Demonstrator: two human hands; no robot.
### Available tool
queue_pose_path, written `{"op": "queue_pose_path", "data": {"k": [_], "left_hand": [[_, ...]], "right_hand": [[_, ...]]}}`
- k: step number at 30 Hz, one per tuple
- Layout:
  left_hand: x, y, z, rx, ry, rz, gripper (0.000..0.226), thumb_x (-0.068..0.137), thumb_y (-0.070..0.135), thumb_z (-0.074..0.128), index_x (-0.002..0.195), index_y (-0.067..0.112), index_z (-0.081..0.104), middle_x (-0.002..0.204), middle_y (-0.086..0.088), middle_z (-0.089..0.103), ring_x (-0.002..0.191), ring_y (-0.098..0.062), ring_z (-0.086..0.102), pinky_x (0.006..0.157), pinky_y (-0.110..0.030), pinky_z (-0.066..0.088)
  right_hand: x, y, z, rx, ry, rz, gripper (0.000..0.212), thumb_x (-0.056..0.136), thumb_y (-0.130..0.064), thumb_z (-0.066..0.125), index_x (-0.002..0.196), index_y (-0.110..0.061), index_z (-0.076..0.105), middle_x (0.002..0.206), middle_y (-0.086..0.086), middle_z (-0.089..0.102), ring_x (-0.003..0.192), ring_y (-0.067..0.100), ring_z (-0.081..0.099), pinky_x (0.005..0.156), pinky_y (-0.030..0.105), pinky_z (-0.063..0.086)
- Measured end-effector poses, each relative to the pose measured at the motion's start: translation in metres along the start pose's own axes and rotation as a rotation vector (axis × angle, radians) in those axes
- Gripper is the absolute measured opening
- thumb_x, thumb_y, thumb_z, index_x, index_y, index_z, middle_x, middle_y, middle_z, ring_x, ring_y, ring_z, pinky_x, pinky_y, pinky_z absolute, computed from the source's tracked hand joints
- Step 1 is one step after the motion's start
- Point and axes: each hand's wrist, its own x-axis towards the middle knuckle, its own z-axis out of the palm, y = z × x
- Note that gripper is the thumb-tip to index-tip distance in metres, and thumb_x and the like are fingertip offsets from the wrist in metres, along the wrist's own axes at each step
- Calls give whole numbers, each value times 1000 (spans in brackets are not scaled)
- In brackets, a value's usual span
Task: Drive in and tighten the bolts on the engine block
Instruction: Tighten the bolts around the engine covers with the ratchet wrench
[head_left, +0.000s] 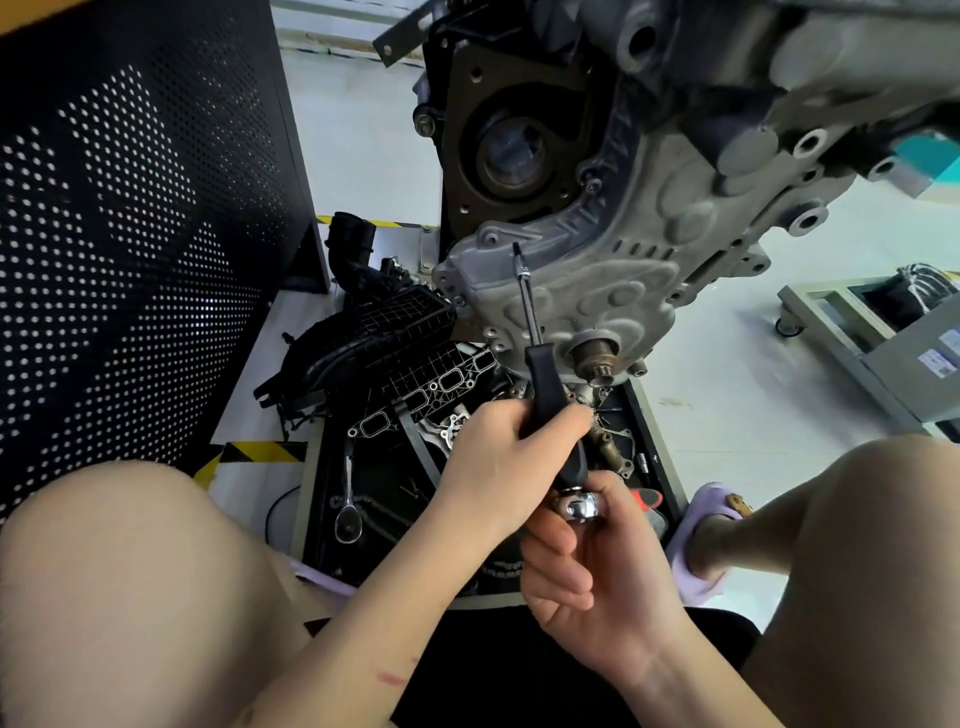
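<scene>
**Both hands on the driver, tip at the engine cover**

The engine block (597, 249) hangs above a black tray (655, 441), its grey ribbed front cover facing the camera. A long spinner driver (537, 358) slants up from the hands to the cover's upper left corner, where its dark tip meets a bolt (516, 248); whether the bit is fully seated on the bolt head is hard to tell at this angle.

The left hand (498, 457) has its grip clenched around the black handle, fingers wrapped from the left. The right hand (597, 566) sits below it, thumb and fingertips grasping the chrome knob at the butt end of the driver.

Just right of the handle, a brass-coloured crankshaft nose (595, 358) juts from the cover. In the tray lie a black intake manifold (395, 343) and a chrome ratchet (347, 512), well apart from the hands. A black perforated panel (130, 234) stands at the left. A lilac slipper (701, 540) rests on the pale floor beside the tray.
</scene>
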Motion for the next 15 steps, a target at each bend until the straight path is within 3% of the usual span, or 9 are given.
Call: {"op": "queue_pose_path", "data": {"k": [6, 12, 15], "left_hand": [[-5, 5, 5, -76, -64, 98, 23, 69, 41, 51, 48, 40, 61, 42, 18, 53, 44, 7, 49, 44, -6, 34], [-4, 3, 7, -164, -102, 80, 23, 68, 39, 51, 48, 36, 62, 43, 16, 53, 44, 6, 49, 44, -6, 35], [-2, 6, 9, -192, -110, 41, 25, 66, 41, 50, 48, 24, 56, 46, 13, 52, 47, 2, 49, 47, -8, 36]], "right_hand": [[-7, -7, 0, -97, 41, -30, 45, 73, -31, 38, 37, -8, 53, 32, 2, 36, 18, 9, 27, 26, 9, 17], [-10, -5, -2, -177, 109, -100, 45, 70, -39, 42, 41, -7, 54, 36, 6, 38, 19, 12, 28, 29, 11, 17], [-12, -8, 0, -268, 173, -180, 45, 68, -45, 45, 47, -9, 62, 41, 11, 43, 21, 16, 34, 28, 10, 21]]}}
